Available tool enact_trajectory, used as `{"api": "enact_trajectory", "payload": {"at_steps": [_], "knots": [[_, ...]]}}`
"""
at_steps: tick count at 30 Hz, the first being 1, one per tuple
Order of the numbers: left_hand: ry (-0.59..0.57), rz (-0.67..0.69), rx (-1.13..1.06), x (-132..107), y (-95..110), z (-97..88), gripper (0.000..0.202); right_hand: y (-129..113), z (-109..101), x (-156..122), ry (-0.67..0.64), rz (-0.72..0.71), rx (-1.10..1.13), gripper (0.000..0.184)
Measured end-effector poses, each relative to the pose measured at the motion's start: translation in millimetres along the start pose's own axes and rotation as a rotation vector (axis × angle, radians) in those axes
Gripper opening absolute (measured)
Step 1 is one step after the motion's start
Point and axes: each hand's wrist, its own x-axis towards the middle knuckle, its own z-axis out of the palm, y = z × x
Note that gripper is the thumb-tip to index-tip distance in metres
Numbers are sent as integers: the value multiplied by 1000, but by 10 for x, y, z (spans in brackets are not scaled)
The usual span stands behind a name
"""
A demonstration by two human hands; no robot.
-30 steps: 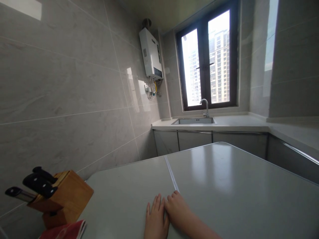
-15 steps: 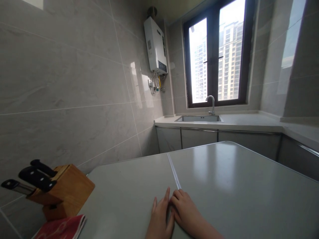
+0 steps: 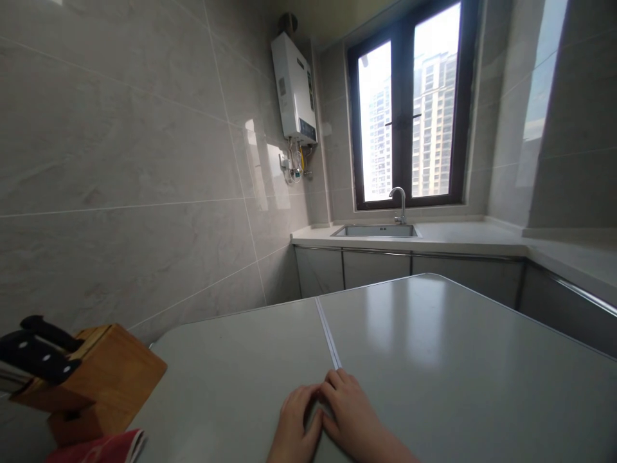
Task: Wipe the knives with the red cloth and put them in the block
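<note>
My left hand (image 3: 295, 424) rests on the white table (image 3: 216, 379) near its front edge. Its fingers are bent and its thumb stands apart from them. Beside it lies my right hand (image 3: 351, 411), fingers lightly curved at the near end of the table's visible seam strip (image 3: 328, 331). The two hands meet at the fingertips and thumbs, leaving a small gap between them. I see nothing held in either; the undersides of the fingers are hidden.
A wooden knife block (image 3: 118, 376) with black-handled knives (image 3: 36, 357) stands at the left, over a folded red cloth (image 3: 103, 448). Beyond the table are a counter (image 3: 463, 235), a sink (image 3: 376, 231) with a faucet (image 3: 401, 204), a window and a wall-mounted water heater (image 3: 295, 90).
My left hand's fingers, stretched forward before, have bent in toward my right hand. The whole view has shifted slightly, with the knife block now farther left.
</note>
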Motion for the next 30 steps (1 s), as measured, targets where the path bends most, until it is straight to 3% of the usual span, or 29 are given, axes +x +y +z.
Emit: {"api": "enact_trajectory", "payload": {"at_steps": [13,30], "knots": [[-34,9,-40,3,114,-50,32,74,19,19,72,29,123,13],[-32,24,-59,-10,132,-64,33,90,21,13,110,8,162,11]]}}
